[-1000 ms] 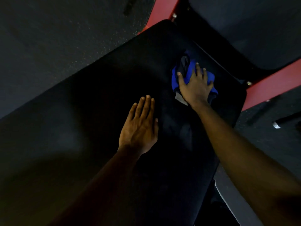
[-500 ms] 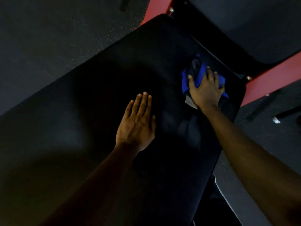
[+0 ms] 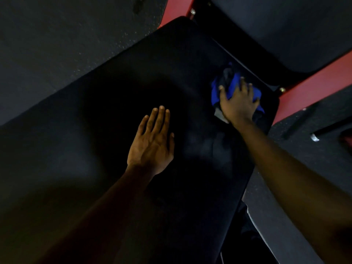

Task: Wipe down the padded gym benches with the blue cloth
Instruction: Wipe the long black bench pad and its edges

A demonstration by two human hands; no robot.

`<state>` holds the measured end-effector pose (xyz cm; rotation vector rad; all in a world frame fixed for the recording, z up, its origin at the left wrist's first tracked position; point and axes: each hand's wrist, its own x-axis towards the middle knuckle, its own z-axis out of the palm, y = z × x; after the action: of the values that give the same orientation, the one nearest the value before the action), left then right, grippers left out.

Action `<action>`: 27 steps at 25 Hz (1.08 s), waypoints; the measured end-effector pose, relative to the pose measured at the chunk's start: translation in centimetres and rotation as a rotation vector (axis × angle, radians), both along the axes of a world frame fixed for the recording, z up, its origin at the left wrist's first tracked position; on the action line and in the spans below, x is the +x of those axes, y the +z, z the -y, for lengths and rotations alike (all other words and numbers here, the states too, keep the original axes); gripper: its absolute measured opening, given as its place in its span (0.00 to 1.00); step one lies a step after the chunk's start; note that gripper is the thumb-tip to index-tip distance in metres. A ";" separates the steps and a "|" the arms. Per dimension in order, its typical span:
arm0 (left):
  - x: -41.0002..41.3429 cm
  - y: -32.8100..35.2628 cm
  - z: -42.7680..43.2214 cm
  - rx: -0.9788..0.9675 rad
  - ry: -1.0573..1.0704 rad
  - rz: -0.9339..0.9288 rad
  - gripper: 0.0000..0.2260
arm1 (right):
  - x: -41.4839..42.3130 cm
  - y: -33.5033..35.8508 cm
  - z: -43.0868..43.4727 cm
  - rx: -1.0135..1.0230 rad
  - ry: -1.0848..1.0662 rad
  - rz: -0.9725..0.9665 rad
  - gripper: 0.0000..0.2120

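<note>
The right hand point(image 3: 238, 103) presses flat, fingers spread, on a bunched blue cloth point(image 3: 216, 92) near the far right corner of a black padded bench point(image 3: 95, 111). The left hand point(image 3: 152, 143) lies flat, fingers straight, at its middle.

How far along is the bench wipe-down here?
Done: wiped areas cannot be told apart. In hand: the right hand presses the crumpled blue cloth onto the far right corner of the black padded bench; the left hand rests flat mid-pad. Left: the second dark pad beyond the red frame, untouched.
</note>
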<state>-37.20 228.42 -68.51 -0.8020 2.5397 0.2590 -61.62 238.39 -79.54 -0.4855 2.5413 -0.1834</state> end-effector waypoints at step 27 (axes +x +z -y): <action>0.2 -0.1 -0.1 -0.054 -0.021 -0.030 0.29 | 8.3 4.4 -7.0 -0.034 0.055 -0.025 0.35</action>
<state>-36.98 228.52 -68.58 -0.7964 2.5922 0.1980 -53.29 245.36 -75.10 -0.5733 2.5498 -0.2018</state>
